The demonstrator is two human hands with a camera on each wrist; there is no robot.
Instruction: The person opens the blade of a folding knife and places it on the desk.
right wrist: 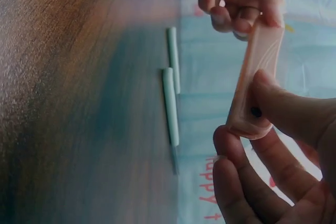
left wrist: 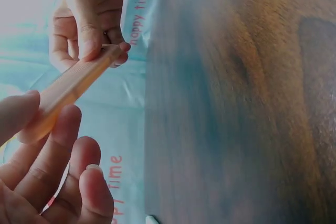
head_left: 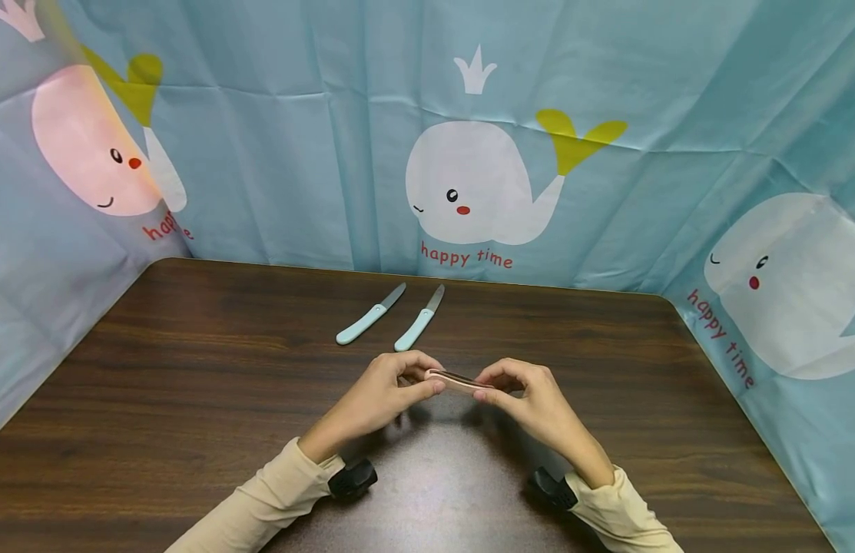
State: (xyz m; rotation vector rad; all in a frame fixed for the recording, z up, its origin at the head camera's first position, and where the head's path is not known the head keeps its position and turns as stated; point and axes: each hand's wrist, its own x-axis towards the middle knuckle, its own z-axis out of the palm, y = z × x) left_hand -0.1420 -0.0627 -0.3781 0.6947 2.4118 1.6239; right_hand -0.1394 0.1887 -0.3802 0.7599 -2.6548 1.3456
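A slim pink folding knife (head_left: 458, 382), apparently folded, is held up above the table between both hands. A dark slot runs along its upper edge in the head view. My left hand (head_left: 389, 390) pinches one end between thumb and fingers. The other end is pinched by my right hand (head_left: 538, 403), whose thumb lies on the flat side near a small black dot in the right wrist view. From the left wrist, the pink knife (left wrist: 68, 87) appears as a pale, smooth handle. No blade can be made out on it.
Two knives with light blue handles, a left one (head_left: 361, 324) and a right one (head_left: 415, 329), lie beyond the hands with blades pointing away. Behind the dark wooden table (head_left: 192, 384) hangs a blue curtain (head_left: 275, 169) printed with whales.
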